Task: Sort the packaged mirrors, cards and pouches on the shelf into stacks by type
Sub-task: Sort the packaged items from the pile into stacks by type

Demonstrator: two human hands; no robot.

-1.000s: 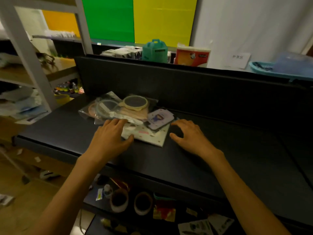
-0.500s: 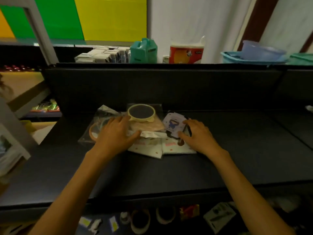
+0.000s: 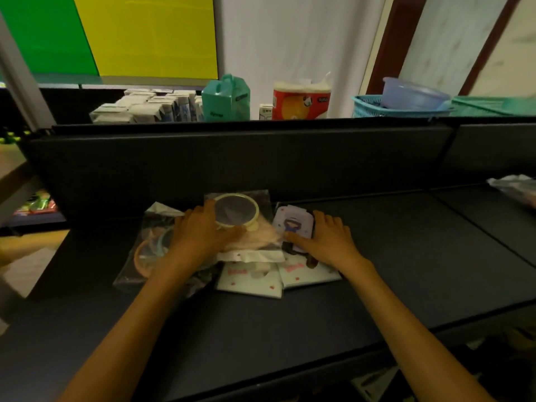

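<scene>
Both hands have moved onto the pile: left hand [image 3: 200,236] grasps the yellow-rimmed round packaged mirror [image 3: 236,211], right hand [image 3: 327,239] pinches the lilac cartoon-printed card [image 3: 294,224], starting the sort.

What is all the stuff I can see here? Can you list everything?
round mirror: 1, yellow rim, bagged, top of pile
round mirrors: 2 or so, orange and blue rims, bagged, pile's left
cartoon card: 1, lilac, pile's right
pouches: 2, white with pink print, pile's front
shelf: 1, black
handled box: 1, teal, behind
basket: 1, blue, back right
left hand: on yellow mirror's bag
right hand: on the card
</scene>
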